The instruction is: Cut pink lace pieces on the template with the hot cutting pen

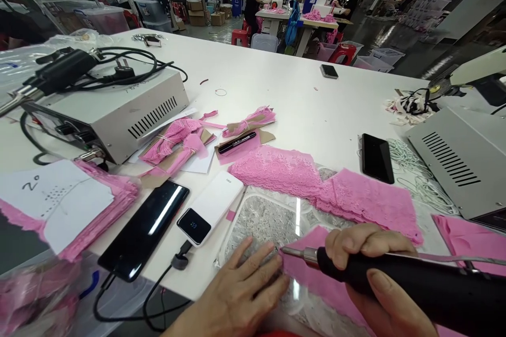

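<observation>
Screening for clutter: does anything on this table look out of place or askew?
The black phone lies askew right at the table's front edge, and a cable dangles below it. A loose plug sits among tangled cords atop the grey box. Nothing looks spilled or damaged.

the black cutting tool [415, 289] is a thick, matte, pen-like handle lying almost level across the lower right, gripped in the right hand [375, 268], with a thin grey cord [454, 258] running off to the right. its slim metal tip [294, 251] points left and meets the edge of a pink lace piece [316, 280], probably touching it, though the contact is hard to make out. the lace lies flat on a clear sheet [269, 216] at the near edge of the desk [276, 79], its left edge just beside the fingers [263, 263] of the left hand [241, 297], which rests flat
</observation>
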A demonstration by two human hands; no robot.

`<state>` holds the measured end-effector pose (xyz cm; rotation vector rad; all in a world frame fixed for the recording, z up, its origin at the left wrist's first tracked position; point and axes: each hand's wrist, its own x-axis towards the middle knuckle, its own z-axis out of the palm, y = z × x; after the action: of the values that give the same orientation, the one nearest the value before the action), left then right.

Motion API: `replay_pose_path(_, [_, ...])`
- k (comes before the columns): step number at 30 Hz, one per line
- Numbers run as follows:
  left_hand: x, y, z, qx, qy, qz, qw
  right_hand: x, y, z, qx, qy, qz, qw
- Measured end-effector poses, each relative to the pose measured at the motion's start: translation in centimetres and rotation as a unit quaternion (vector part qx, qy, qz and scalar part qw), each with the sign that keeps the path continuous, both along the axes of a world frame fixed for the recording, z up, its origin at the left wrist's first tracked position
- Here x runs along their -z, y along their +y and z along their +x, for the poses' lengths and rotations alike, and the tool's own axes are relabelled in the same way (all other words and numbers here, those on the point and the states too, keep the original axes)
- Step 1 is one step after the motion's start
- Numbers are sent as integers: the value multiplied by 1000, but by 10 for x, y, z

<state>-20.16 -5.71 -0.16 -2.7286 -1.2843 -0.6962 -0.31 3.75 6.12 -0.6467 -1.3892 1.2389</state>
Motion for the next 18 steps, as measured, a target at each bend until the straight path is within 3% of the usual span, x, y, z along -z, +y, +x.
replay_pose_path(6, [7,3,1,-7,-31,65,997,3,6,21,42,68,-11,997])
replay_pose_path(10, [10,9,0,-13,-56,94,994,0,17,57,138,89,23,986])
replay_pose_path(14, [8,21,-4,11,-16,100,995,2,23,87,227,107,60,966])
replay_pose_path(18, [11,30,3,15,-36,104,994,13,19,93,237,109,41,964])
